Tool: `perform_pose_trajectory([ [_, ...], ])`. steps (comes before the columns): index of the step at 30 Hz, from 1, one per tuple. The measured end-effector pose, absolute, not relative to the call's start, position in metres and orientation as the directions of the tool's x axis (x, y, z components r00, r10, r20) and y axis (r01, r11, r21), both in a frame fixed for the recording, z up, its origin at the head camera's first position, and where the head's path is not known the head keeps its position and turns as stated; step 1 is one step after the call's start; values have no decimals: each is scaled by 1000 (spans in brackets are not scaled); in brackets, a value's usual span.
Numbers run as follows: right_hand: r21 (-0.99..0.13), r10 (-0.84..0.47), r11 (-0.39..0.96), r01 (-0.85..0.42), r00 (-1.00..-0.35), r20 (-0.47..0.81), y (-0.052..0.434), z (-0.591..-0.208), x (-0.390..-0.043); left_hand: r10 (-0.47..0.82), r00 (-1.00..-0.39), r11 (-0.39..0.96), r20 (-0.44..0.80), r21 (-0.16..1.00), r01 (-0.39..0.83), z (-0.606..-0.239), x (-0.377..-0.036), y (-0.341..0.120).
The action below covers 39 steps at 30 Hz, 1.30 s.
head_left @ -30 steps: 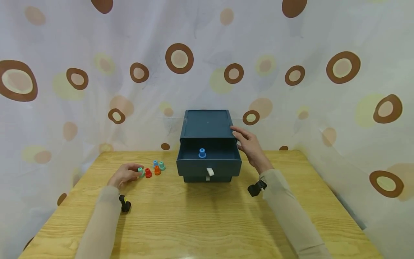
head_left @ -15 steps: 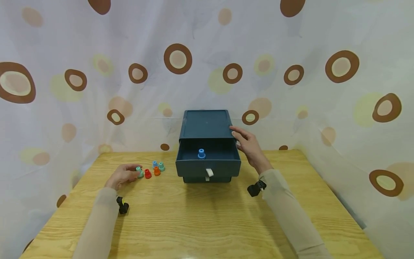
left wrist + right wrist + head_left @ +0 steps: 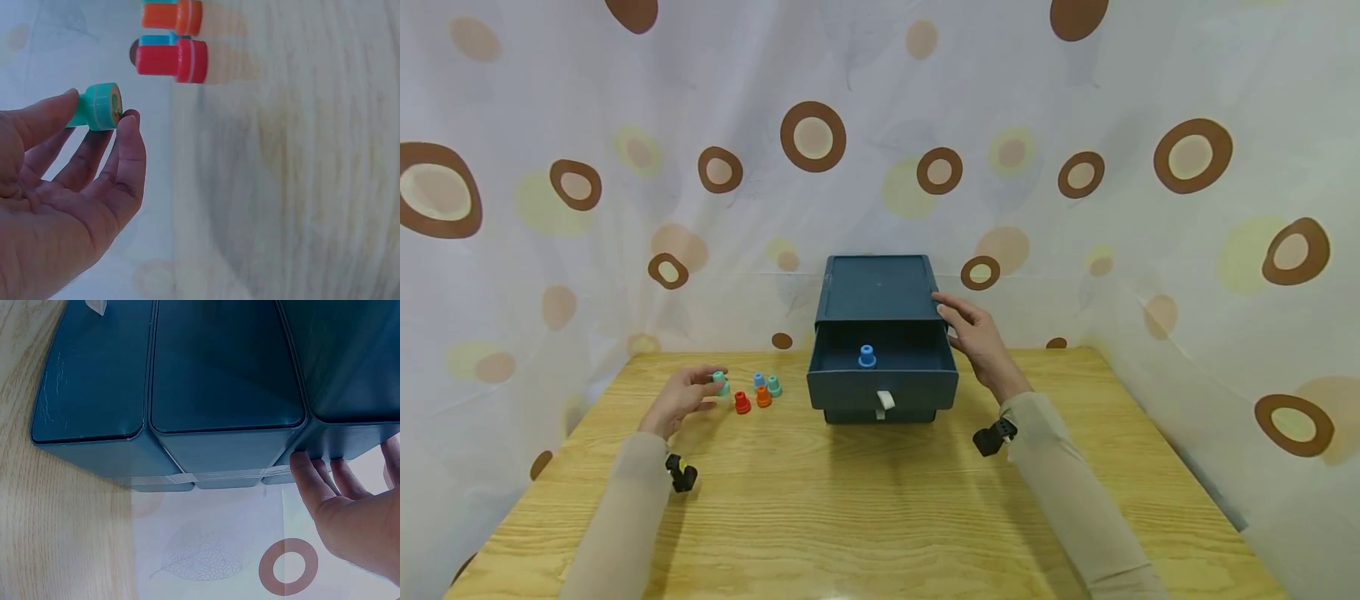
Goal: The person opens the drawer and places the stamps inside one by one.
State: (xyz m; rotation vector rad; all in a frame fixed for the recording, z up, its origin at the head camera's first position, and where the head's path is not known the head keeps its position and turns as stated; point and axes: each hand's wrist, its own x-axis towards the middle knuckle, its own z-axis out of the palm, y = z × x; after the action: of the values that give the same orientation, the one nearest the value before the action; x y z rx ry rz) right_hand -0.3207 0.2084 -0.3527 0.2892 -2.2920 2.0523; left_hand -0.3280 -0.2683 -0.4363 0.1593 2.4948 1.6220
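My left hand pinches a small teal peg between thumb and fingertips, lifted just off the wooden table; the left wrist view shows the teal peg at the fingertips of that hand. Beside it stand a red peg, an orange peg, a light blue peg and another teal peg. A dark blue drawer box has its upper drawer pulled out, with a blue peg inside. My right hand rests with straight fingers against the box's right side.
A spotted cloth backdrop hangs behind and beside the table. The box stands at the table's far edge, centre. A white pull tab hangs from the drawer front. Bare wood lies in front of the box and to its right.
My left hand has lifted the teal peg off the table, up and slightly away from the red peg. The right hand has stayed on the box.
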Motion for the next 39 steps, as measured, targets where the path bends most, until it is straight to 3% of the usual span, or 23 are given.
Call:
perform_pose_trajectory([
  [39,-980,-110,89,-180,-979,170,207,-351,-319,235,-963,331,134,920,209,-395,-316,-234],
])
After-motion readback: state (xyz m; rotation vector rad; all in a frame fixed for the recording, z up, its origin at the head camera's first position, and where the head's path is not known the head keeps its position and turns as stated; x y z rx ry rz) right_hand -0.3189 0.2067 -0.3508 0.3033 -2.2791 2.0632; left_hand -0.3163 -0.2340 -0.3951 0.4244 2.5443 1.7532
